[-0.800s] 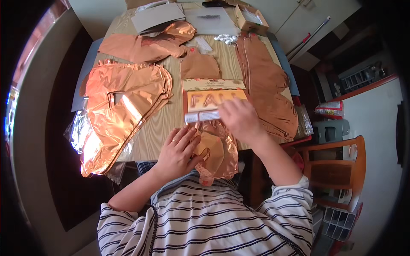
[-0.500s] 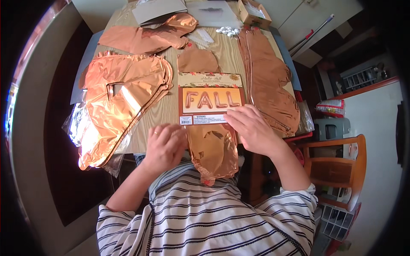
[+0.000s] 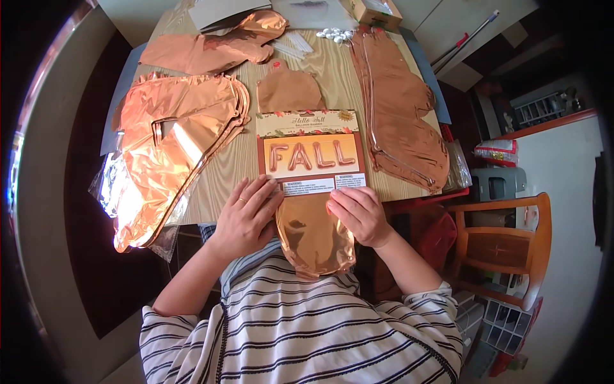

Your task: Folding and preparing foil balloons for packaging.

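Observation:
A printed cardboard header card (image 3: 309, 125) with a picture of letter-shaped balloons stands in front of me at the table's near edge. A flat copper foil balloon (image 3: 314, 237) shows below the card, hanging over the edge toward my striped shirt. More copper foil (image 3: 289, 89) sticks out above the card. My left hand (image 3: 248, 214) is closed at the card's lower left corner, its thumb hidden. My right hand (image 3: 359, 216) pinches the lower right corner, fingers on the front.
Stacked shiny copper foil balloons (image 3: 176, 121) lie at the left. Others (image 3: 400, 109) lie at the right, and a folded one (image 3: 208, 51) is at the far left. White straws (image 3: 294, 46), small white balls (image 3: 336, 34) and an open box (image 3: 377, 14) sit at the back. A wooden chair (image 3: 502, 240) stands right.
My left hand has moved from beside the foil up to the card's lower left corner. My right hand has slid down the card's right side to its lower corner.

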A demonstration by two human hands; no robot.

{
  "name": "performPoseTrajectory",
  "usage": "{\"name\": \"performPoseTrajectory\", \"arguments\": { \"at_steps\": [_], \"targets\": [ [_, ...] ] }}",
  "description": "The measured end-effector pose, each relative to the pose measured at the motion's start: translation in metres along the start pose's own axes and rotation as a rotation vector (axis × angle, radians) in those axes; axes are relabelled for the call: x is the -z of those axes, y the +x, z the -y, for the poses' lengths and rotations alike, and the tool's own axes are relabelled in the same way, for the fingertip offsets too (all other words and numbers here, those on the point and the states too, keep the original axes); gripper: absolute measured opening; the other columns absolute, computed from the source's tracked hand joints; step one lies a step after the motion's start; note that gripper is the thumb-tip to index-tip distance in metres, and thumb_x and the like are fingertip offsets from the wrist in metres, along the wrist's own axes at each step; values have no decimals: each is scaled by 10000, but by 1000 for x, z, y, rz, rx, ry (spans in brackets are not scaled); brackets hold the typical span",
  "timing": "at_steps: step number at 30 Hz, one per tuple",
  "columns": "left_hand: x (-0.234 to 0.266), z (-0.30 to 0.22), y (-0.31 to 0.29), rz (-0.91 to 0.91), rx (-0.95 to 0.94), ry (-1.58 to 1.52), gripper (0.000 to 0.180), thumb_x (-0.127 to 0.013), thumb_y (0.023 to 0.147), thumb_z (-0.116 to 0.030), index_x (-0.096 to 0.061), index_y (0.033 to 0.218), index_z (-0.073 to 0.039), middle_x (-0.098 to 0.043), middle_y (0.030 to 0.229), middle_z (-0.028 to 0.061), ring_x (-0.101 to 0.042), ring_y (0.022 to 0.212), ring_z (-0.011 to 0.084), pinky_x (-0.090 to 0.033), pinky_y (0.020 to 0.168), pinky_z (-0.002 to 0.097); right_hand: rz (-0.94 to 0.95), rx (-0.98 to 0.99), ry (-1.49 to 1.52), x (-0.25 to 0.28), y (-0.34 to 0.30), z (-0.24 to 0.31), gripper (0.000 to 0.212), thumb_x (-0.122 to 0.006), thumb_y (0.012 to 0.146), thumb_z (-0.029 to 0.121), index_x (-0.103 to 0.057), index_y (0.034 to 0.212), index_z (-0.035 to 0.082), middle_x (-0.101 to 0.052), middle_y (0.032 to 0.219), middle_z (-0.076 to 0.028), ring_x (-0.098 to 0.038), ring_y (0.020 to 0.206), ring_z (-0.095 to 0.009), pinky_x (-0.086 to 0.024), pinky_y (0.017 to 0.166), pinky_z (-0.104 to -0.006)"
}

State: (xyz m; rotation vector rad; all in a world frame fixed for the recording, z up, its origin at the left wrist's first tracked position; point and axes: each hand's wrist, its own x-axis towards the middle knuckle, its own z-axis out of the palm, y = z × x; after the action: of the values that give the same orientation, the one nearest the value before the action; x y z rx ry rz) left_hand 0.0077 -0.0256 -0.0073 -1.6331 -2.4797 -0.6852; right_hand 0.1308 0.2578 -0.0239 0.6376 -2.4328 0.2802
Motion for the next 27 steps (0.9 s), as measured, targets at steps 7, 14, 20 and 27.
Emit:
{"name": "performPoseTrajectory", "arguments": {
  "at_steps": [7, 14, 20, 27],
  "targets": [
    [-17, -2, 7, -238, 39, 7, 388, -774, 755, -132, -732, 1140, -107, -676, 1249, 75, -610, 1254, 296, -384, 1127, 530, 18, -210, 193, 15, 34, -21, 277, -762, 794, 106, -702, 1060, 56, -699, 1026, -83, -648, 901, -271, -509, 797, -383],
    [-21, -7, 8, -378, 142, -67, 196, -853, 733, -140, -707, 860, -106, -712, 991, 29, -703, 1082, 240, -353, 1147, 530, 145, -638, 293, 0, 52, -27, 575, -870, 763, 295, -581, 1205, 67, -624, 1011, -130, -633, 889, -340, -518, 775, -424],
    [-24, -9, -2, -444, 185, -108, 212, -872, 743, -166, -706, 872, -139, -719, 923, -16, -721, 1003, 180, -352, 1114, 452, -73, -277, 4, -8, 25, 9, 585, -842, 819, 333, -575, 1277, 85, -574, 1233, -142, -572, 1149, -337, -470, 945, -459],
    [-18, -16, -23, -381, 66, -228, 245, -822, 751, -125, -701, 963, -105, -722, 955, 34, -721, 1009, 215, -292, 1167, 484, 25, -218, -197, -19, 17, 44, 342, -730, 853, 194, -670, 1166, 71, -640, 1180, -83, -596, 1122, -283, -457, 933, -429]
  ]
}}
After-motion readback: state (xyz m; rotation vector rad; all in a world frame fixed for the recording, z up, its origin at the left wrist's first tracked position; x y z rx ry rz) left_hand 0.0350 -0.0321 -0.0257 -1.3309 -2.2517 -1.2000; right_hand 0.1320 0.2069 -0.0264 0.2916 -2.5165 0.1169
